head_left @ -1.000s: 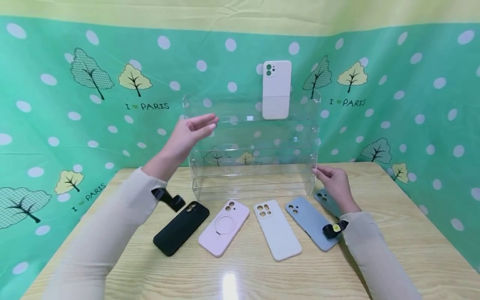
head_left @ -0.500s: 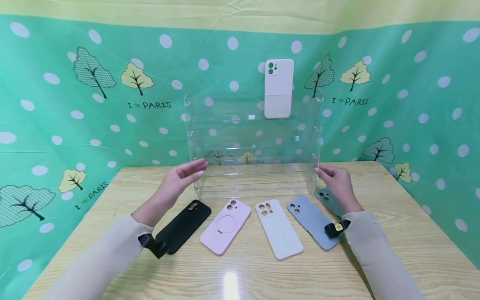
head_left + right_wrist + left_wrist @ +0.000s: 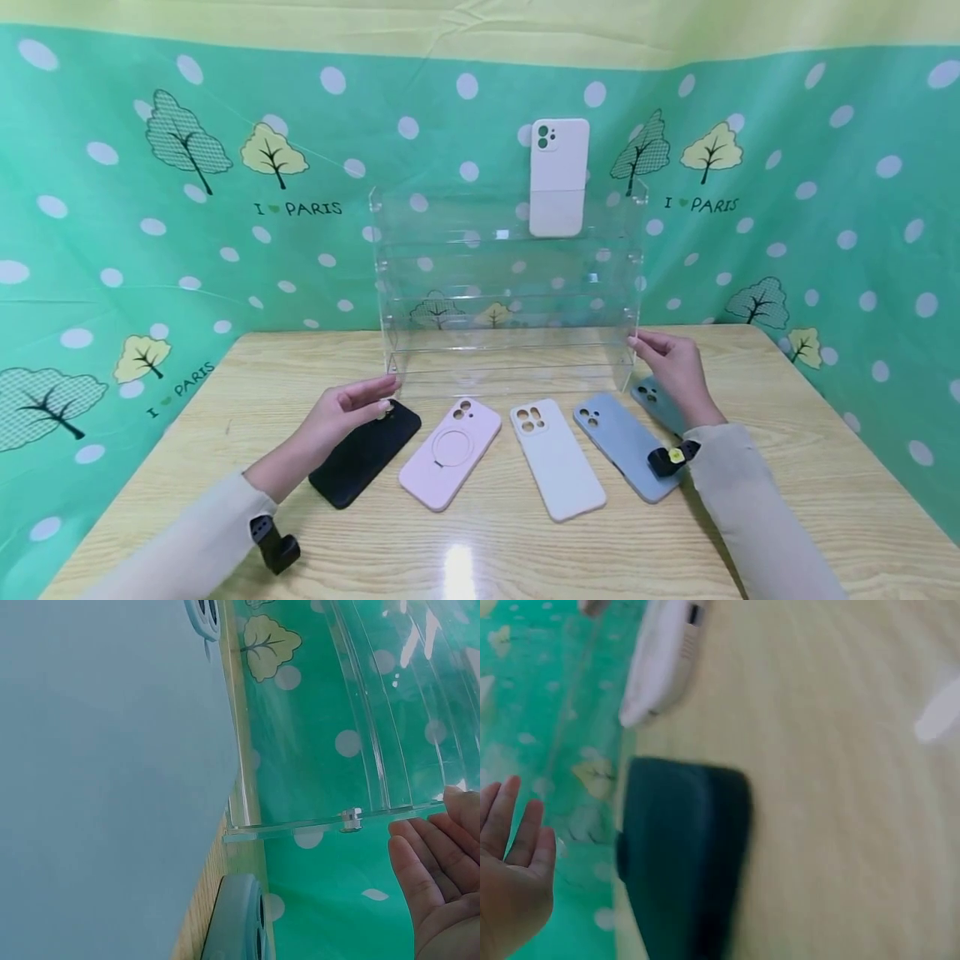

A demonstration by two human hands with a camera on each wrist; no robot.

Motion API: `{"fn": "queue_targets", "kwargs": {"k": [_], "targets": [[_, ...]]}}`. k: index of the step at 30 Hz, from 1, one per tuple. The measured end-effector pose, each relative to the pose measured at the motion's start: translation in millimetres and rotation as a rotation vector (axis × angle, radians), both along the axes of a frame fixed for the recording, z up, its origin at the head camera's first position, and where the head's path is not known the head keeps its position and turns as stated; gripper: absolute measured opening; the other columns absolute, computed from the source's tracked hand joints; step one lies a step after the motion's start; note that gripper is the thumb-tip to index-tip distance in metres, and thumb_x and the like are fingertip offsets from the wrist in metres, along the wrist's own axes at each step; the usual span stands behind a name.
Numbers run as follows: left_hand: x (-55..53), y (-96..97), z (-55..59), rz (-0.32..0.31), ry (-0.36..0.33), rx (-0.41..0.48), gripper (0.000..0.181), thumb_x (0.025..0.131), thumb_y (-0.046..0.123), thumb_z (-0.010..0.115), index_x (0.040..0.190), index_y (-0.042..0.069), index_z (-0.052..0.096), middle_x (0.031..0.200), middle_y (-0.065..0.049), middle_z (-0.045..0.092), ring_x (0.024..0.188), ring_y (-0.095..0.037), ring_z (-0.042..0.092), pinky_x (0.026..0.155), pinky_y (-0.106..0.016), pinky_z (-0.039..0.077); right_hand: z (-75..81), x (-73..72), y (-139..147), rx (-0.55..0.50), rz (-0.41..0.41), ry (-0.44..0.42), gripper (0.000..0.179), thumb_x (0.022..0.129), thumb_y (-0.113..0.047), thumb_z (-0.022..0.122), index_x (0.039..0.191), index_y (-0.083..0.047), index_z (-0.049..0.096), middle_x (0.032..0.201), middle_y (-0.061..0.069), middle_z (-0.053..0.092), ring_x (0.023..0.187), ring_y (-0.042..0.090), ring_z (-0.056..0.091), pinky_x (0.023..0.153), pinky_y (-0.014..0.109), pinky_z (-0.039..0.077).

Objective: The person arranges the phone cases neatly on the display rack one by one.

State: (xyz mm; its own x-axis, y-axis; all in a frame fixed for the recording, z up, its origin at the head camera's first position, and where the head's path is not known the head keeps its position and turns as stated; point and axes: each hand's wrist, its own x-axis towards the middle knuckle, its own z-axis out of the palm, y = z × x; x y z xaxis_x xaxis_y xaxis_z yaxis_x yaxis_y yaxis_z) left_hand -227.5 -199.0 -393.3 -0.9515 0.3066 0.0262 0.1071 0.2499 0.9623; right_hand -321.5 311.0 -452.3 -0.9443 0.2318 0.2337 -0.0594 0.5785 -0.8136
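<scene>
A clear acrylic tiered display stand [image 3: 480,360] stands on the table. My right hand [image 3: 675,373] is at its right side panel; in the right wrist view the thumb lies on one side of the panel edge and the fingers [image 3: 420,874] on the other. My left hand [image 3: 335,421], fingers extended, holds nothing. Its fingertips are near the stand's lower left corner, over the top end of a black phone case [image 3: 356,467]. That case looks dark and blurred in the left wrist view. A white phone case [image 3: 557,179] stands on the stand's top tier.
A pink phone case [image 3: 427,479] with a ring, a white phone case [image 3: 562,479] and a blue-grey phone case [image 3: 618,446] lie in front of the stand. A darker blue-green case [image 3: 651,398] is partly under the right hand. A green patterned cloth [image 3: 480,108] hangs behind.
My left hand has come down from beside the stand's upper tiers to its lower left corner, over the black phone case. The right hand stays at the right panel.
</scene>
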Motion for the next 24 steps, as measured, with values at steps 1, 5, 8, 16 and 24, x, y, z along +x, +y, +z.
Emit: {"fn": "queue_targets", "kwargs": {"k": [1, 5, 8, 16, 24], "targets": [[0.7, -2.8, -2.5, 0.0, 0.001, -0.006, 0.05, 0.091, 0.017, 0.063, 0.135, -0.003, 0.047, 0.134, -0.02, 0.051, 0.12, -0.02, 0.054, 0.089, -0.012, 0.046, -0.4, -0.4, 1, 0.004, 0.006, 0.003, 0.058, 0.081, -0.066, 0.054, 0.119, -0.024, 0.065, 0.118, 0.001, 0.066, 0.105, 0.017, 0.062, 0.091, 0.044, 0.052], [-0.3, -12.7, -12.6, -0.014, 0.004, -0.004, 0.052, 0.09, 0.017, 0.064, 0.135, -0.004, 0.047, 0.135, -0.022, 0.049, 0.118, -0.019, 0.055, 0.09, -0.012, 0.046, 1.6, -0.6, 3, 0.014, 0.003, 0.015, 0.06, 0.08, -0.067, 0.054, 0.119, -0.023, 0.066, 0.118, 0.0, 0.066, 0.103, 0.015, 0.062, 0.089, 0.044, 0.053], [-2.9, -18.1, -19.3, -0.032, 0.009, 0.025, 0.051, 0.09, 0.013, 0.063, 0.135, -0.006, 0.045, 0.136, -0.025, 0.047, 0.12, -0.02, 0.053, 0.09, -0.013, 0.047, 3.8, -1.4, 3, 0.03, -0.002, 0.016, 0.058, 0.081, -0.066, 0.054, 0.119, -0.023, 0.066, 0.118, -0.001, 0.066, 0.101, 0.014, 0.063, 0.088, 0.042, 0.054], [-1.6, -24.5, -30.6, -0.053, 0.0, -0.041, 0.053, 0.09, 0.014, 0.064, 0.135, -0.005, 0.045, 0.139, -0.024, 0.045, 0.128, -0.036, 0.041, 0.089, -0.011, 0.045, 11.6, 6.2, -4, -0.035, 0.049, -0.011, 0.053, 0.084, -0.057, 0.058, 0.12, -0.019, 0.065, 0.118, 0.004, 0.066, 0.104, 0.019, 0.063, 0.09, 0.045, 0.053], [-1.7, -26.5, -36.1, -0.008, -0.027, -0.086, 0.056, 0.088, 0.019, 0.067, 0.137, 0.001, 0.046, 0.141, -0.019, 0.045, 0.13, -0.036, 0.04, 0.091, -0.01, 0.043, -1.3, 0.4, -1, 0.016, -0.006, 0.028, 0.06, 0.08, -0.066, 0.054, 0.118, -0.021, 0.066, 0.116, 0.0, 0.067, 0.101, 0.015, 0.063, 0.087, 0.043, 0.054]]}}
